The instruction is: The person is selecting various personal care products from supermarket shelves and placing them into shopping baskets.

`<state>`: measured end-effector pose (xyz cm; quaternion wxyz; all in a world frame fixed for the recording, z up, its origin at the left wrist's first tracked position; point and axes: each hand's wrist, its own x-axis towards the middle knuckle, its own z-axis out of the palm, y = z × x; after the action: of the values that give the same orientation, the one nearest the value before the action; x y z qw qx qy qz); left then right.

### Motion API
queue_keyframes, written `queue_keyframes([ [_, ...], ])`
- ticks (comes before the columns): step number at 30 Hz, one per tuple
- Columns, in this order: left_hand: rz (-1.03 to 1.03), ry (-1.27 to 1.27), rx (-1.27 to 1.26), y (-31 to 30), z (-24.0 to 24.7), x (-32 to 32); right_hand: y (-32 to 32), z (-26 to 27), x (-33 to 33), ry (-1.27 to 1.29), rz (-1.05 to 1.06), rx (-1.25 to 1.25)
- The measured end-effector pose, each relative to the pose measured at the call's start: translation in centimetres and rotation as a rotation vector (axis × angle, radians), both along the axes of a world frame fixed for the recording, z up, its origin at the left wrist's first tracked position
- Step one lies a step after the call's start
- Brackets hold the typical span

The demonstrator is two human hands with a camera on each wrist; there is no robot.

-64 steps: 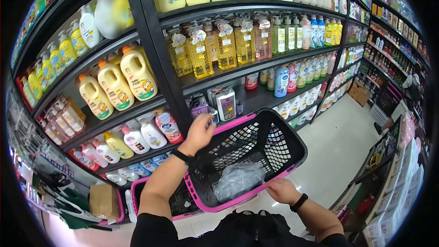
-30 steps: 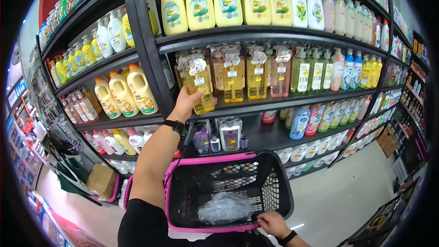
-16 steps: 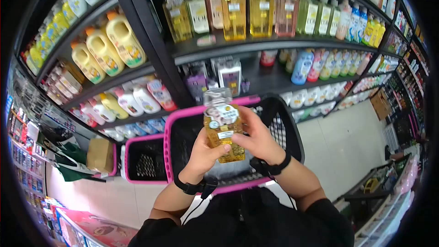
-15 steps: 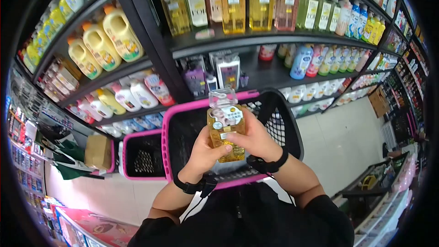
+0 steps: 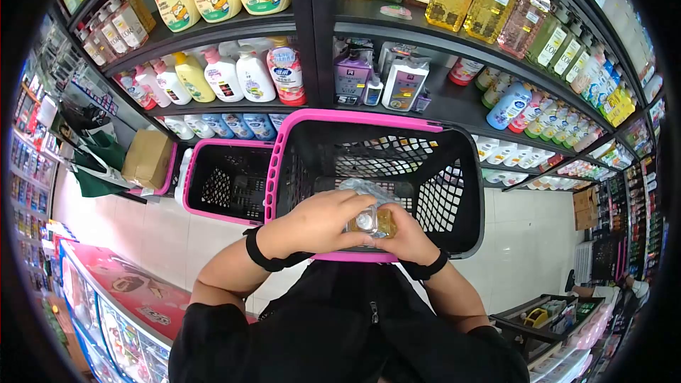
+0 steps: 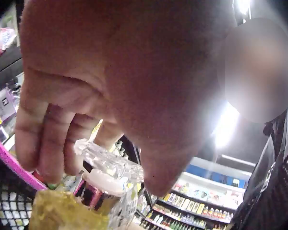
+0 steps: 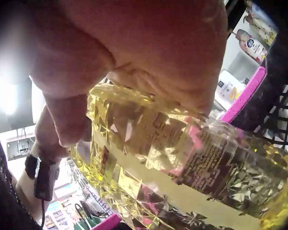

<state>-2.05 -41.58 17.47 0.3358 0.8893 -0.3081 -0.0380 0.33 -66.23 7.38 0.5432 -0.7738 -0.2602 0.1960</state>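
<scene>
Both hands hold a see-through bottle of yellow liquid over the basket, tipped with its top toward the left. My right hand grips the faceted body; its thumb and palm show round the bottle in the right wrist view. My left hand is round the top end, fingers on one side and thumb on the other of the clear cap. A white pump head shows through that cap. Beneath the hands is the black basket with a pink rim; a crumpled clear plastic bag lies in it, partly hidden by the hands.
A second, smaller black and pink basket stands at the left, near a cardboard box. Black shelves of bottles rise right behind the baskets. At the lower left is a red-topped display case; floor tiles show on the right.
My left hand took the bottle from the middle shelf and brought it over the basket, where the right hand joined. The bottle then tipped over and the left hand moved onto its cap.
</scene>
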Motion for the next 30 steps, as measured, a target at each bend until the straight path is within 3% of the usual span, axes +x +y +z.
queue_keyframes([
  [5,-0.075,0.006,0.145,-0.1,-0.2,2.6,0.9,-0.7,0.4,-0.121,-0.058,-0.103],
  [7,-0.104,0.069,0.187,0.3,-2.7,5.0,1.0,-0.1,0.8,-0.225,-0.057,-0.229],
  [9,-0.115,0.098,0.304,0.6,-7.3,8.1,0.0,-1.3,-0.4,-0.265,-0.192,-0.237],
  [12,-0.079,0.195,0.512,0.9,-12.3,11.1,-2.7,-0.9,-2.1,-0.232,-0.067,-0.284],
  [15,-0.017,0.18,0.568,1.9,-17.7,13.3,-4.9,-2.2,-3.9,-0.257,-0.084,-0.337],
  [19,0.309,0.283,0.593,3.8,-22.7,15.4,-5.3,-2.2,-5.1,-0.351,-0.222,-0.349],
  [21,0.313,0.235,0.663,5.2,-26.1,16.4,-5.4,-2.1,-5.0,-0.387,-0.25,-0.382],
  [23,0.357,0.252,0.689,5.2,-25.2,16.4,-5.7,-2.4,-4.9,-0.409,-0.276,-0.408],
  [30,0.449,0.29,0.711,6.6,-29.8,17.2,-6.0,-3.8,-4.9,-0.402,-0.37,-0.479],
])
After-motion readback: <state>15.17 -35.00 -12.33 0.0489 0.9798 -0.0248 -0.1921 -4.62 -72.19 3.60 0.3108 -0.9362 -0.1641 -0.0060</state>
